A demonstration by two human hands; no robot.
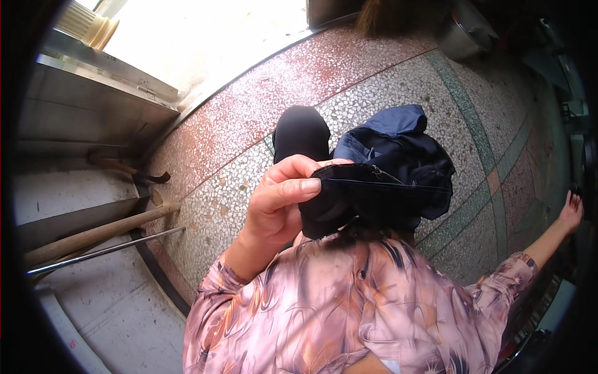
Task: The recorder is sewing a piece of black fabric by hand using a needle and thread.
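Note:
In my left hand [280, 196] is the edge of a black cloth piece [374, 187], pinched between thumb and fingers. Loose pale threads hang along its raw edge, and a line of stitching runs below it. The rest of the cloth, dark navy with a shinier blue part at the top, bunches over my lap and one knee. My right hand [570, 214] is stretched far out to the right, fingers apart, with the tips at a small dark part beside dark equipment. Whether it touches that part is too small to tell.
My other knee [301, 134] is in black trousers. Speckled terrazzo floor [224, 181] with green strips lies around me. On the left are metal panels [93, 287], a wooden pole [106, 235] and a thin metal rod [118, 248]. A grey bucket-like container [464, 34] stands at the upper right.

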